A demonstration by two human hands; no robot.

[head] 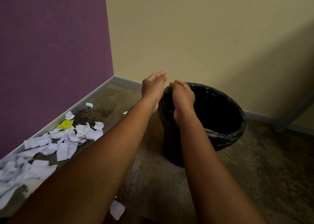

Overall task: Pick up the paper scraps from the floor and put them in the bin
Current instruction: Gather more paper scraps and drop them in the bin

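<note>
A black bin (226, 135) lined with a black bag stands on the floor near the beige wall. Both my arms reach out over it. My left hand (153, 86) hovers at the bin's left rim, fingers straight and together, holding nothing that I can see. My right hand (182, 94) is over the bin's mouth beside it, fingers relaxed and pointing down, nothing visible in it. White paper scraps (68, 138) lie in a heap on the floor along the purple wall at the left, with one yellow scrap (65, 124) among them. The bin's inside is too dark to see.
A single white scrap (117, 209) lies on the floor under my left forearm, and two small ones (89, 105) sit near the corner. The purple wall (51, 53) meets the beige wall behind the bin. A grey furniture leg (287, 120) stands at the right.
</note>
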